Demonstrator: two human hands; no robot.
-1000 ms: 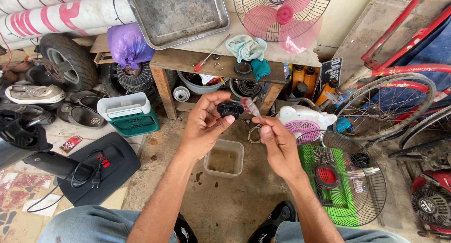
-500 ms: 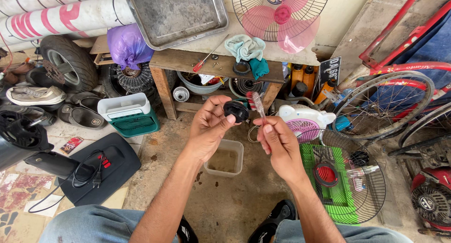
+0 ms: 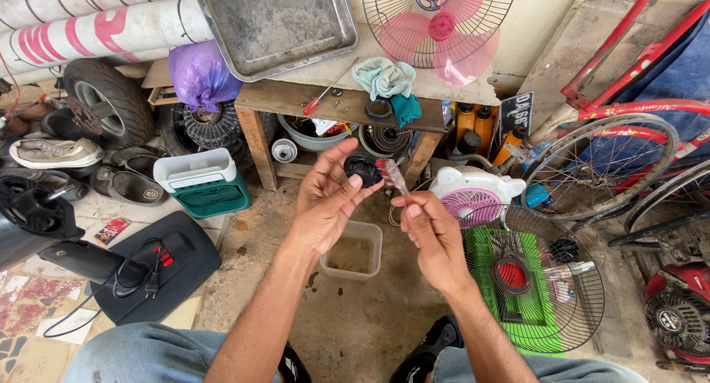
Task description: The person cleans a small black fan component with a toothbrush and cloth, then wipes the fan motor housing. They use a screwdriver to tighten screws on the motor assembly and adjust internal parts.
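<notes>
My left hand (image 3: 330, 202) holds a small round black part (image 3: 363, 170) between thumb and fingertips, raised in front of me. My right hand (image 3: 432, 231) grips the handle of a small brush (image 3: 392, 174), and its bristled tip touches the black part. Both hands hover above a clear plastic tub (image 3: 353, 250) on the concrete floor.
A wooden bench (image 3: 325, 102) behind carries a metal tray (image 3: 277, 24), a screwdriver (image 3: 325, 91), a rag (image 3: 384, 78) and a pink fan (image 3: 441, 28). A fan grille (image 3: 543, 276) lies at the right, bicycle wheels (image 3: 599, 165) beyond. A black fan base (image 3: 151, 268) lies at the left.
Both hands have risen slightly and come closer. The brush tip now touches the black part.
</notes>
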